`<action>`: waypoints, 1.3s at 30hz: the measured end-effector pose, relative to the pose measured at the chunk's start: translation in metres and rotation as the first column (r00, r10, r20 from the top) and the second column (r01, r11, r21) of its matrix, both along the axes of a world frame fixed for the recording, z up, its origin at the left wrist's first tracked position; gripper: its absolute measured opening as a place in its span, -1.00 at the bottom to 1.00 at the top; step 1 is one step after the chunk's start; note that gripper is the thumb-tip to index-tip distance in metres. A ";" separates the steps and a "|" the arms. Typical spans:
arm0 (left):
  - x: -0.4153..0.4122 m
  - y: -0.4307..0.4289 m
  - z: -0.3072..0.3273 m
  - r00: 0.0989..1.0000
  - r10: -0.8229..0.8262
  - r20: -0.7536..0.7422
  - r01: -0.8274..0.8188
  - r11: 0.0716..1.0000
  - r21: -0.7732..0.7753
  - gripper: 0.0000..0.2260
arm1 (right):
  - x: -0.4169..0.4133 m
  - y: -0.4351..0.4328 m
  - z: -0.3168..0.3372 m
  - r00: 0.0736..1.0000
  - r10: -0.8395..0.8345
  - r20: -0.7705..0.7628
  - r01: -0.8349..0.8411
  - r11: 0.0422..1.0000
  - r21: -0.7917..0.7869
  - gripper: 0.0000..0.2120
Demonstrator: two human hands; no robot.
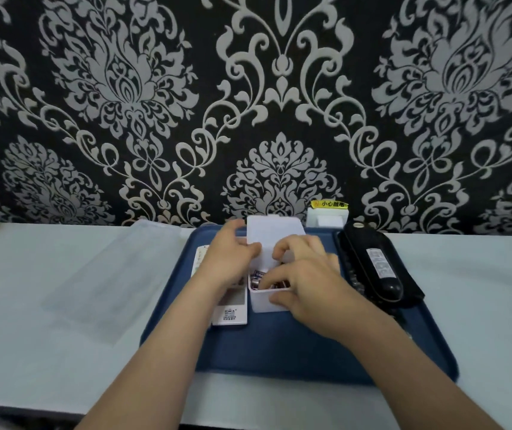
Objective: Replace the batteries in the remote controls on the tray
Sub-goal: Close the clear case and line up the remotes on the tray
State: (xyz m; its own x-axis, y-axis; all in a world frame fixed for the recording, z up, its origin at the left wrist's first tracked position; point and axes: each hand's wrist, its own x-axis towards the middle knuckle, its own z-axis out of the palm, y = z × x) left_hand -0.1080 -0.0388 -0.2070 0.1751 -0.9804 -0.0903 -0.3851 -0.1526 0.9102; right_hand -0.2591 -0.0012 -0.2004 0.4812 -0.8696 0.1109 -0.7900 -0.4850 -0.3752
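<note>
A wall covered in black wallpaper (124, 88) with a large silver-grey damask pattern fills the upper half of the view. Against it stands a table (62, 352) spread with a pale, smooth cloth. A clear plastic sheet (108, 274) lies flat on the cloth to the left. At the foot of the wall, just behind the tray, sits a small white socket (327, 217) topped by a yellow warning label (329, 204).

The blue tray (279, 346) rests in the middle of the table, its far edge close to the wall. On it stands a small white box (267, 301) with its lid (274, 232) tipped up and back; batteries (256, 276) show inside. The white remote (231, 308) lies just left of the box, partly hidden under the left wrist. The black remote (375, 262) lies along the right side of the tray on a dark case (412, 293) (what exactly this is cannot be made out).

The left hand (228, 262) grips the box at its left side, fingers curled against the base of the lid. The right hand (310, 287) reaches over the box from the right: its fingers dip in among the batteries and its thumb presses the box's front wall. Whether those fingers pinch a battery cannot be told, as the hand itself hides them.
</note>
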 end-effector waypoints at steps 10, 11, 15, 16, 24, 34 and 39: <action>0.004 0.015 0.021 0.976 -0.215 0.039 0.217 0.974 -0.068 -0.49 | -0.022 -0.011 -0.003 0.966 -0.251 -0.054 0.229 0.937 -0.265 0.09; 0.004 0.017 0.020 0.967 -0.241 0.085 0.246 0.968 -0.048 -0.58 | -0.022 -0.011 -0.003 0.969 -0.228 -0.098 0.201 0.952 -0.233 -0.03; 0.000 0.019 0.010 0.914 -0.235 0.331 0.276 0.958 -0.083 -0.96 | -0.016 -0.009 -0.014 0.944 -0.153 -0.293 0.130 0.987 -0.097 -0.21; -0.001 0.019 0.006 0.901 -0.217 0.376 0.268 0.960 -0.087 -0.94 | -0.015 -0.007 -0.017 0.936 -0.144 -0.321 0.129 0.989 -0.070 -0.18; -0.021 0.031 0.003 0.730 -0.046 0.682 0.242 0.951 -0.194 -0.94 | -0.014 -0.007 -0.014 0.966 -0.172 -0.195 0.158 0.984 -0.085 -0.32; -0.011 0.020 -0.008 0.661 -0.078 0.746 0.286 0.945 -0.155 -0.64 | -0.071 -0.028 -0.005 0.780 -0.625 -0.023 0.617 0.774 -0.143 -0.77; -0.004 0.021 -0.007 0.649 -0.043 0.760 0.252 0.954 -0.162 -0.65 | -0.046 -0.029 -0.014 0.859 -0.511 0.018 0.500 0.833 -0.237 -0.77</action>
State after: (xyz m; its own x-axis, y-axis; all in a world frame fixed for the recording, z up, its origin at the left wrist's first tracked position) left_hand -0.1124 -0.0175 -0.2137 -0.0685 -0.9697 0.2346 -0.9419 0.1404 0.3053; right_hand -0.3052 -0.0297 -0.2144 -0.0096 -0.9465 0.3225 -0.9613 -0.0801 -0.2638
